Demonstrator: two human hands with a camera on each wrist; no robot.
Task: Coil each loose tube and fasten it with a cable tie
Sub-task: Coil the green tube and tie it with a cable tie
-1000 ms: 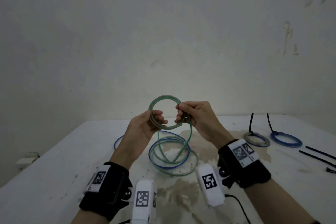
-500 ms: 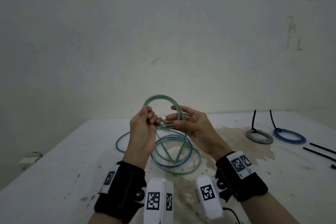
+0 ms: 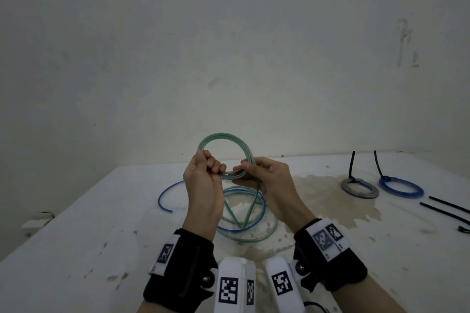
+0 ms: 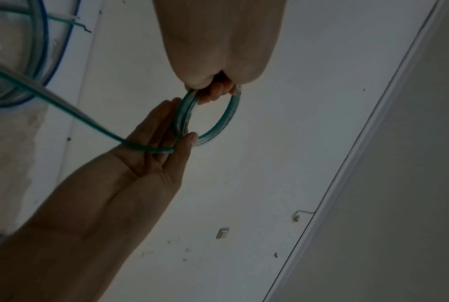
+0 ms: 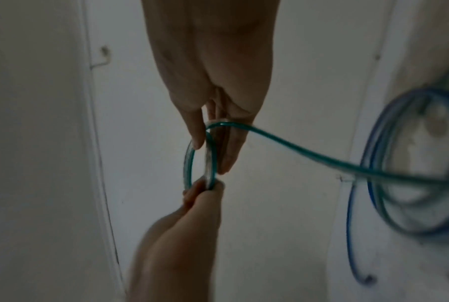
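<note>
A green tube (image 3: 223,134) is partly wound into a small coil that I hold up in the air above the white table (image 3: 101,223). My left hand (image 3: 213,168) grips the coil's lower left side with curled fingers. My right hand (image 3: 244,170) pinches the lower right side between thumb and nearly straight fingers. The coil (image 4: 225,120) hangs between both hands in the left wrist view, and in the right wrist view the coil (image 5: 188,163) is seen edge-on. From my right hand the loose green strand (image 5: 321,157) runs down to wide loops (image 3: 244,236) on the table.
A loose blue tube (image 3: 165,193) lies on the table, tangled under the green loops. At the right lie a grey coil (image 3: 360,188) and a blue coil (image 3: 401,187), each fastened with a black cable tie. Spare black cable ties (image 3: 447,208) lie near the right edge. A plain wall stands behind.
My right hand has slid from the coil's upper right down to its lower right, fingers straighter. The left hand has regripped, its fingers curled tighter.
</note>
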